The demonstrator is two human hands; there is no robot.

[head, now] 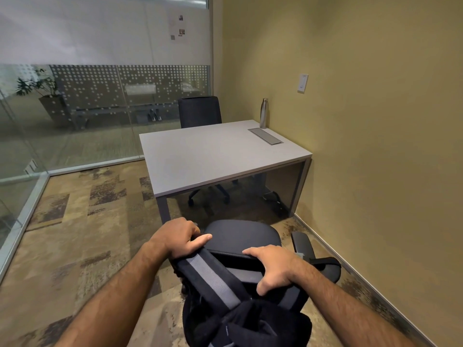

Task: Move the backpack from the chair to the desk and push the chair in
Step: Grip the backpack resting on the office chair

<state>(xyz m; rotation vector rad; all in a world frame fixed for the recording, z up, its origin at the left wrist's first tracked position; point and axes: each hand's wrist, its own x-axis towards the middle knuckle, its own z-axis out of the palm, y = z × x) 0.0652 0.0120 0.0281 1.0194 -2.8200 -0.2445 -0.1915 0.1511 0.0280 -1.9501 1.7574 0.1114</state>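
The black backpack (240,319) hangs low in front of me, just over the near side of the black office chair (244,235). My left hand (179,237) is closed on the top of its padded strap with the grey stripe (213,276). My right hand (274,267) grips the backpack's upper edge, fingers over and thumb hooked under. The chair's seat is bare and stands pulled out from the grey desk (215,156), with an armrest (303,242) on its right. The lower part of the backpack is cut off by the frame's bottom.
A steel bottle (263,113) and a cable hatch (265,136) are at the desk's far right, against the yellow wall. A second black chair (199,111) is tucked in at the far side. A glass partition runs along the left. Patterned carpet lies between.
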